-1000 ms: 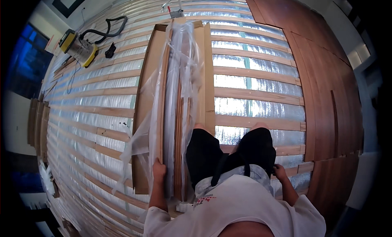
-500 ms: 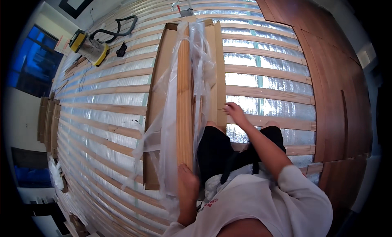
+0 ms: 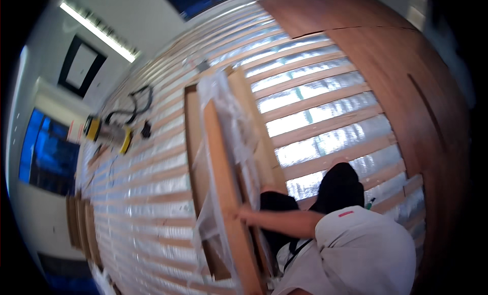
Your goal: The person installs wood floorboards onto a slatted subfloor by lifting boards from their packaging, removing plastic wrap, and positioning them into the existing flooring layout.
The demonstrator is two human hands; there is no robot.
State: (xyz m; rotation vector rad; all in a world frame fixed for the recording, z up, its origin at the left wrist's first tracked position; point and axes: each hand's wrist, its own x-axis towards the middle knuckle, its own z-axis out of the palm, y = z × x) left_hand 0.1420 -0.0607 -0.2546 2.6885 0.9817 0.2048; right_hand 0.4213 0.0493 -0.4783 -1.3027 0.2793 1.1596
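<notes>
A long wooden floorboard [image 3: 223,178] slants over an open cardboard box [image 3: 192,127], its near end running out at the bottom edge. Translucent plastic wrap [image 3: 223,99] lies crumpled around it, with more boards [image 3: 244,183] partly visible beneath. My right hand [image 3: 245,214] reaches across my body and is closed at the board's right edge; motion blurs the fingers. My left hand is out of view.
Wooden battens [image 3: 325,127] cross silver foil [image 3: 310,137] on the floor. Reddish-brown flooring [image 3: 386,81] lies at the right. A yellow and black vacuum cleaner [image 3: 109,135] with its hose [image 3: 134,109] stands at the left. Long cartons [image 3: 81,226] lean by the left wall.
My right hand has moved left from beside the box to the floorboard. My left hand, earlier at the board's near end, has left the view. The whole view has shifted and turned.
</notes>
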